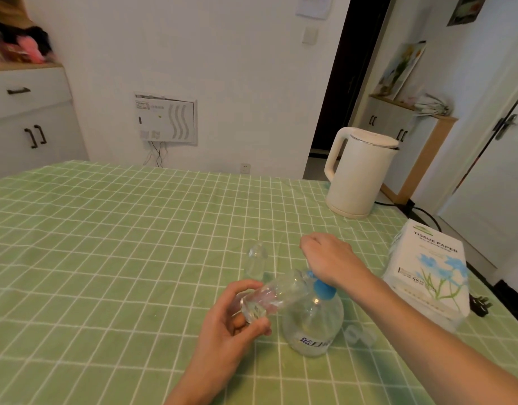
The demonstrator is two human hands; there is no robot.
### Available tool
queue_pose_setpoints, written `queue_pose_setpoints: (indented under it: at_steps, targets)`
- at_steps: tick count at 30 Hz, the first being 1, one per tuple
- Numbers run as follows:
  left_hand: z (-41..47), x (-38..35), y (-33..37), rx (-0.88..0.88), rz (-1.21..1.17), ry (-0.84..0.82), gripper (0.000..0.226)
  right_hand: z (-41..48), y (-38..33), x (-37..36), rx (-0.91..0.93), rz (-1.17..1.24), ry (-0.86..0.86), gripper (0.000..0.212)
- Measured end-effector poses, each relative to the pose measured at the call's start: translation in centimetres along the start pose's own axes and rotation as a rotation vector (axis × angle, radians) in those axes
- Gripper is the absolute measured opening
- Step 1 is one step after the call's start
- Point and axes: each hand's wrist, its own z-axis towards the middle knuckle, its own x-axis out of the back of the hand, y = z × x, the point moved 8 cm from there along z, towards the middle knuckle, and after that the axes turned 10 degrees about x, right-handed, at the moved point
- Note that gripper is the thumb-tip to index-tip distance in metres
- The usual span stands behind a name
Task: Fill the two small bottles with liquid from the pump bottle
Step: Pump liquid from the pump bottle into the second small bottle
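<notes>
A left hand [240, 314] grips a small clear bottle [269, 296] tilted neck-first toward the spout of the pump bottle [313, 323], where the right hand [330, 258] presses fingers-down on the blue pump head [323, 289]; the second small bottle [256, 260] stands just behind.

Soft, even indoor light — faint shadows, slight blur, wide-angle bending at edges.

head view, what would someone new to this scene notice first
The two hands near the bottom centre draw the eye: the left hand holds a small clear bottle tilted toward the blue pump top of the pump bottle, and the right hand rests on that pump. Behind them a second small bottle stands upright on the green checked tablecloth, with a cream kettle far right and a tissue paper pack nearer.
</notes>
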Motion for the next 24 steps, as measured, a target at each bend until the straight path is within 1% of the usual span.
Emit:
queue_pose_setpoints:
  at_steps: [6,11,19,22,24]
  targets:
    - [0.0,-0.1,0.1,-0.011,-0.003,0.0,0.05,0.2,-0.5,0.8,0.027,-0.022,0.027,0.031]
    - [0.1,0.1,-0.3,-0.002,-0.008,-0.004,0.049,0.2,0.6,-0.3,-0.004,0.019,-0.003,0.036]
    - [0.0,-0.2,-0.1,-0.002,-0.005,-0.01,0.049,0.3,-0.1,0.4,0.01,-0.017,-0.007,0.028]
    - [0.0,-0.2,-0.1,0.003,-0.02,-0.007,0.05,0.6,-0.4,0.6,0.02,-0.041,-0.012,0.027]
    - [0.0,-0.1,-0.1,-0.002,-0.028,-0.008,0.05,0.5,-0.2,0.4,0.02,-0.015,-0.012,0.029]
